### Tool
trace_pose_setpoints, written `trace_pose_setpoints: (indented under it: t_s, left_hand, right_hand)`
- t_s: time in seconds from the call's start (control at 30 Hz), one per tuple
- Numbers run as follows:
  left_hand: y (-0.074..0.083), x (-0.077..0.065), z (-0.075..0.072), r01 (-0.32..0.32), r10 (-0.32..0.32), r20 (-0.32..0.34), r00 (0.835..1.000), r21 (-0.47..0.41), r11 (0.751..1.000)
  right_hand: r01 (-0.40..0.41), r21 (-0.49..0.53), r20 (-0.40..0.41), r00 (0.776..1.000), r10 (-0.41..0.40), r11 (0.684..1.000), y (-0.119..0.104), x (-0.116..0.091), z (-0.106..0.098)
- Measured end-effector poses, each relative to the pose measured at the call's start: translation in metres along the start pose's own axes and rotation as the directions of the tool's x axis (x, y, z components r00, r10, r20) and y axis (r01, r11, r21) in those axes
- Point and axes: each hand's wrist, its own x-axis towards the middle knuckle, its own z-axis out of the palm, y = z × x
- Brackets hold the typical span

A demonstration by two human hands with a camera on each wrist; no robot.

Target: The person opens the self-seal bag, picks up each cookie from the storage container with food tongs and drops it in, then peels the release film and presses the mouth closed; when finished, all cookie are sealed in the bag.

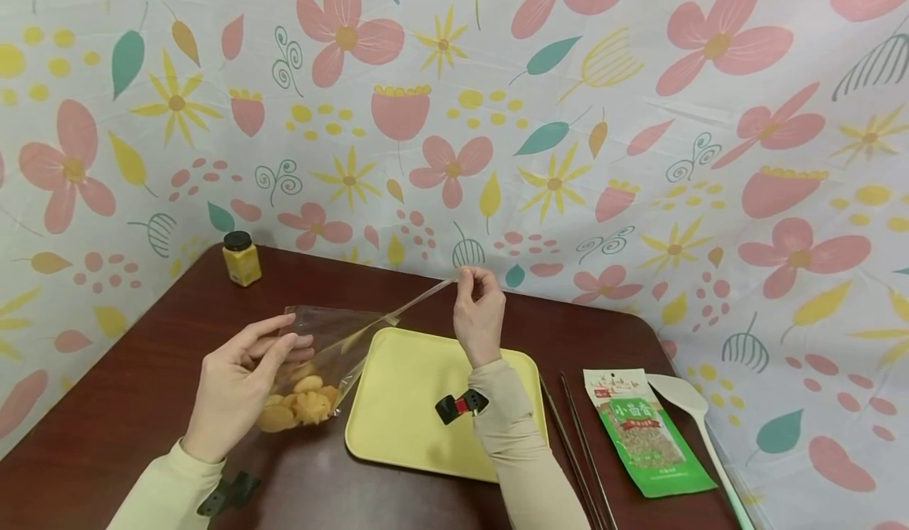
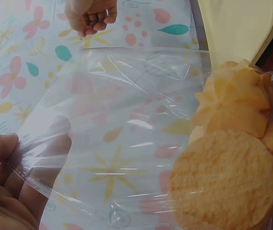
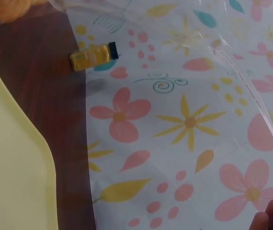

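Note:
My left hand (image 1: 230, 384) pinches the upper left edge of a clear plastic bag (image 1: 330, 326) between thumb and fingers. Cookies (image 1: 301, 405) lie in the bag's lower end; in the left wrist view a round cookie (image 2: 225, 181) and a ridged, flower-shaped cookie (image 2: 234, 98) show through the plastic. Raised above the tray's far edge, my right hand (image 1: 479, 313) pinches the end of a thin clear strip (image 1: 422, 297) that runs taut from the bag's upper edge. Small print marks this plastic edge (image 3: 242, 79) in the right wrist view.
A yellow tray (image 1: 419, 404) lies under my right forearm. Right of it are a pair of long metal sticks (image 1: 578, 443), a green-and-white seasoning packet (image 1: 642, 435) and a white spatula (image 1: 699, 416). A yellow jar with black lid (image 1: 242, 260) stands at the back left, before a flowered cloth.

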Motion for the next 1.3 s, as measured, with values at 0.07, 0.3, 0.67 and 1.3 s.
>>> trace_pose_setpoints:
  t_s: [0.07,0.3,0.67,1.3]
  left_hand:
    - [0.000,0.000,0.000,-0.001,0.001,-0.003,1.000,0.005,1.000]
    - [0.000,0.000,-0.001,-0.005,0.005,-0.005,1.000,-0.019,1.000]
    - [0.000,0.001,-0.001,-0.003,0.003,-0.004,1.000,-0.046,0.999]
    - [0.000,0.000,-0.004,-0.034,0.035,-0.043,0.998,0.032,0.999]
  right_hand:
    - [-0.008,-0.012,-0.008,1.000,0.008,1.000,0.001,0.001,-0.001]
    - [-0.043,-0.009,-0.046,0.998,0.042,0.999,0.009,0.007,-0.006]
    - [-0.078,0.007,-0.073,0.994,0.079,0.997,0.016,0.009,-0.013]
    - [-0.130,-0.017,-0.094,0.987,0.128,0.991,0.027,0.013,-0.022]
